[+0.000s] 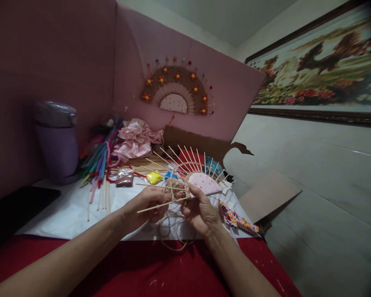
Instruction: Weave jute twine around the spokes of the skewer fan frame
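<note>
A half-round stick fan (204, 182) is held up over the table; pink dotted cloth covers its middle, and thin wooden sticks spread out from it. My right hand (202, 211) is closed on its left lower corner, thumb on top. Beside it, my left hand (153, 203) is closed with fingertips at the jute twine (172, 184) woven around the leftmost sticks. Part of the twine lies behind the fingers. A loose loop of twine (176, 249) hangs below both hands, over the table's edge.
Behind the fan lie crumpled pink cloth (136, 138), coloured pipe cleaners (95, 163), a yellow packet (154, 177) and a brown packet (124, 177). A purple tumbler (58, 144) stands left. A flower-patterned glue gun-like object (238, 218) lies right. A finished-looking fan (174, 88) hangs on the pink board.
</note>
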Demonstrator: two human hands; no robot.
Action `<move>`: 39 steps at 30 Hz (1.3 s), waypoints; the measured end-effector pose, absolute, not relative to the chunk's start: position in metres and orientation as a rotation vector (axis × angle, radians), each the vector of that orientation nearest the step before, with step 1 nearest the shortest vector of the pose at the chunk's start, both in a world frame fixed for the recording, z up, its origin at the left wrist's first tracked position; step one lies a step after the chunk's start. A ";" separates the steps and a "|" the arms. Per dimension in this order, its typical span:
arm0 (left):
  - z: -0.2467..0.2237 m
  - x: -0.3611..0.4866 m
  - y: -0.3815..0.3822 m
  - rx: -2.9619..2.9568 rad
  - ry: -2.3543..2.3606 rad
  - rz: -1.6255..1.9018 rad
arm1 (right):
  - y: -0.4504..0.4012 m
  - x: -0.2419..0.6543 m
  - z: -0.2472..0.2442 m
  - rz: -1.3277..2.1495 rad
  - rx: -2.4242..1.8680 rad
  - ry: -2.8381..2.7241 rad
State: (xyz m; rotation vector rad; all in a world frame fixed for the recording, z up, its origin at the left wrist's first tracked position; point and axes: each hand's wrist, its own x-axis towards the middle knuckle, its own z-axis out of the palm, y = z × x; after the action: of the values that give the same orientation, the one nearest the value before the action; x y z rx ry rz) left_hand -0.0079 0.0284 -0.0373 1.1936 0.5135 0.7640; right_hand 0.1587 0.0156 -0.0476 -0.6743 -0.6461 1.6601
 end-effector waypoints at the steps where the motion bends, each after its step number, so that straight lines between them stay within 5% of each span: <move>1: -0.037 -0.008 0.028 1.198 0.517 0.759 | 0.016 0.158 -0.048 1.658 -0.673 -0.649; 39: -0.042 -0.008 0.032 1.131 0.444 0.771 | 0.014 0.156 -0.045 1.660 -0.733 -0.636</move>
State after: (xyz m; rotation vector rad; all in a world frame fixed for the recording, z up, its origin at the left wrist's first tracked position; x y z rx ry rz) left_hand -0.0078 0.0321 -0.0416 1.1308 0.4443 0.7707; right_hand 0.1561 0.0145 -0.0454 -0.7327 -0.6361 1.6602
